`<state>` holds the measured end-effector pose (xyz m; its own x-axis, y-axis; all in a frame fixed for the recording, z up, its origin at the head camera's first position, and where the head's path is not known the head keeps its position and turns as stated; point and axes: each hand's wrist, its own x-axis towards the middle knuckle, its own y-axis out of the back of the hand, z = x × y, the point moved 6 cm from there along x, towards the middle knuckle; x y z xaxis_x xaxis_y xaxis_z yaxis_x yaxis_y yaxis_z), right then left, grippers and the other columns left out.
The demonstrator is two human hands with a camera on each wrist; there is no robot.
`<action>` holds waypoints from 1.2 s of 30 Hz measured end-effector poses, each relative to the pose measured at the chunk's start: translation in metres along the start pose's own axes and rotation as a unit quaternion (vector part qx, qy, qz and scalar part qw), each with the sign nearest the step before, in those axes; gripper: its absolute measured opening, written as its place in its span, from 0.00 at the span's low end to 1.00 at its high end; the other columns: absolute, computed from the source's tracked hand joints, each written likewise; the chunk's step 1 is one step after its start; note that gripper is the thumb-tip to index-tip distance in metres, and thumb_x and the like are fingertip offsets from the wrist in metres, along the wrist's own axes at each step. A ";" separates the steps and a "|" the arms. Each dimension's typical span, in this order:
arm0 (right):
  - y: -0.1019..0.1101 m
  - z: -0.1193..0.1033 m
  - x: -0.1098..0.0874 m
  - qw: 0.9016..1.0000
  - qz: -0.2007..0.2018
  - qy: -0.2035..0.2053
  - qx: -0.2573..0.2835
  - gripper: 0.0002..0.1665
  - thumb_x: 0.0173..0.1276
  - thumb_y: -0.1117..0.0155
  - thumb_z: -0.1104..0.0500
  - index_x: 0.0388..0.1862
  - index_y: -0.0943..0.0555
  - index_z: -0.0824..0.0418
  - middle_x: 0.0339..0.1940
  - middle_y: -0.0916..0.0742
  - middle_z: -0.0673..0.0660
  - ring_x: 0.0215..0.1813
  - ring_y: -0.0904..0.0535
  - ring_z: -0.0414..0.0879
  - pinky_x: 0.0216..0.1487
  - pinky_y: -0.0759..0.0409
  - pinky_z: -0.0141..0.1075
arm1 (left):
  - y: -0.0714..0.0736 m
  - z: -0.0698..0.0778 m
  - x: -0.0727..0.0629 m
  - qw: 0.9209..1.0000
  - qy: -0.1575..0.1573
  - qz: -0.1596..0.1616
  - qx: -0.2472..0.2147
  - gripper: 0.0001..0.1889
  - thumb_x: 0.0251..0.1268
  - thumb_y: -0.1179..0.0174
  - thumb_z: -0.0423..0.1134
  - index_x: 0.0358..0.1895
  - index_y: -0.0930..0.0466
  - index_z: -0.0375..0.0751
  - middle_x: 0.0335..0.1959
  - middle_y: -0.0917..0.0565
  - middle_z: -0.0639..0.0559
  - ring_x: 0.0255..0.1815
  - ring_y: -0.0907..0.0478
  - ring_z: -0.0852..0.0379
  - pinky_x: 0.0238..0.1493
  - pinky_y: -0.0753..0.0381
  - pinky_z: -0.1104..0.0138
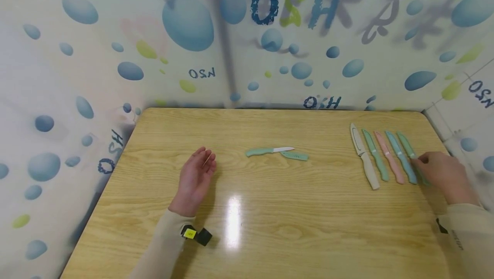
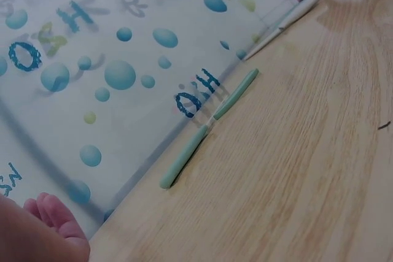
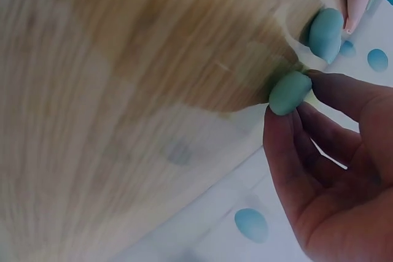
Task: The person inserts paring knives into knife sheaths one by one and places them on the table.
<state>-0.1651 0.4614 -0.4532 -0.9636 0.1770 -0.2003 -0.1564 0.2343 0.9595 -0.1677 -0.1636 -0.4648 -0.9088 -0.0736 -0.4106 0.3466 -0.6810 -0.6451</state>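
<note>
At the right end of a row of sheathed knives, my right hand point(image 1: 444, 174) pinches the handle of a green knife point(image 1: 406, 144) between thumb and fingers. The right wrist view shows the rounded end of that green handle point(image 3: 290, 92) in the fingertips, with the blue knife's handle point(image 3: 326, 34) beside it. My left hand point(image 1: 195, 180) is held palm up over the left half of the table, fingers loosely bent and holding nothing. Nearest to it lies an unsheathed green paring knife point(image 1: 260, 152), its white blade pointing right, with a green sheath point(image 1: 295, 156) by the tip.
Left of the held knife lie a blue knife point(image 1: 401, 156), a pink knife point(image 1: 389, 157), another green knife point(image 1: 375, 154) and a larger cream-handled knife point(image 1: 364, 156), roughly parallel. The wooden table point(image 1: 308, 219) meets a patterned wall point(image 1: 270, 77) at its back edge.
</note>
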 end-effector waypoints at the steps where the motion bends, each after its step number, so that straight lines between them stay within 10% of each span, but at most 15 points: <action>1: -0.001 0.000 0.000 1.000 0.004 0.000 0.001 0.24 0.78 0.41 0.57 0.47 0.21 0.82 0.40 0.15 0.78 0.34 0.18 0.66 0.28 0.22 0.53 | 0.000 0.000 0.000 1.000 -0.001 -0.001 0.002 0.05 0.84 0.52 0.34 0.55 0.33 0.43 0.43 0.21 0.53 0.48 0.24 0.57 0.52 0.21 0.71; 21: 0.007 -0.006 -0.010 0.999 0.051 0.004 0.007 0.26 0.78 0.43 0.56 0.48 0.22 0.84 0.38 0.16 0.76 0.30 0.19 0.63 0.24 0.23 0.52 | -0.005 0.005 -0.001 0.999 -0.013 -0.026 0.021 0.09 0.83 0.50 0.34 0.59 0.34 0.45 0.49 0.23 0.53 0.53 0.25 0.57 0.58 0.22 0.70; 36: 0.020 -0.083 -0.034 0.989 0.075 0.119 0.049 0.22 0.80 0.42 0.55 0.53 0.19 0.76 0.41 0.13 0.71 0.41 0.17 0.66 0.37 0.20 0.60 | -0.032 -0.002 0.002 0.995 -0.042 -0.053 0.079 0.06 0.82 0.50 0.31 0.54 0.28 0.43 0.46 0.19 0.53 0.52 0.21 0.54 0.57 0.19 0.67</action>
<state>-0.1532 0.3807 -0.4111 -0.9999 -0.0094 0.0068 0.0035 0.3155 0.9489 -0.1808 -0.1405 -0.4459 -0.9570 -0.0514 -0.2855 0.2126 -0.7941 -0.5694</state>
